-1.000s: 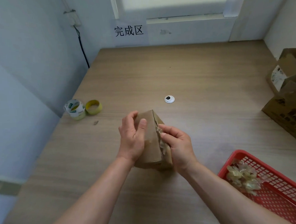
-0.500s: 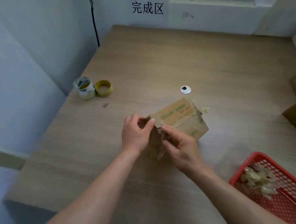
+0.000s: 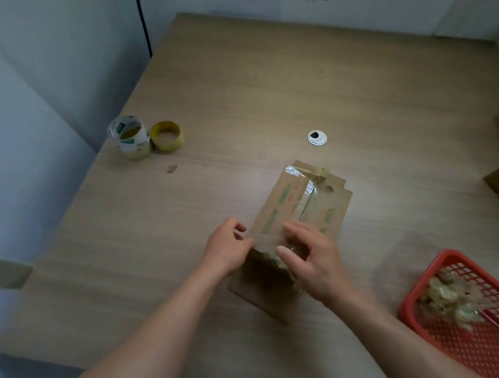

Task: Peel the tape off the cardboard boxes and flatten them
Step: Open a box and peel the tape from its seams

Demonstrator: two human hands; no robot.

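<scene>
Here, cardboard box (image 3: 290, 204) lying on the table (image 3: 265, 85), its near end between the hands, left hand (image 3: 228, 250) pinching the near-left corner, right hand (image 3: 315, 262) curled over the near edge, thumb and fingers pinching crumpled tape (image 3: 273, 259).

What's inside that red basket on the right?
Crumpled tape wads, clear and yellowish, lie piled in the basket; its mesh floor shows bare beside them. Anything under the wads is covered, and the picture's edge cuts off part of the basket.
</scene>
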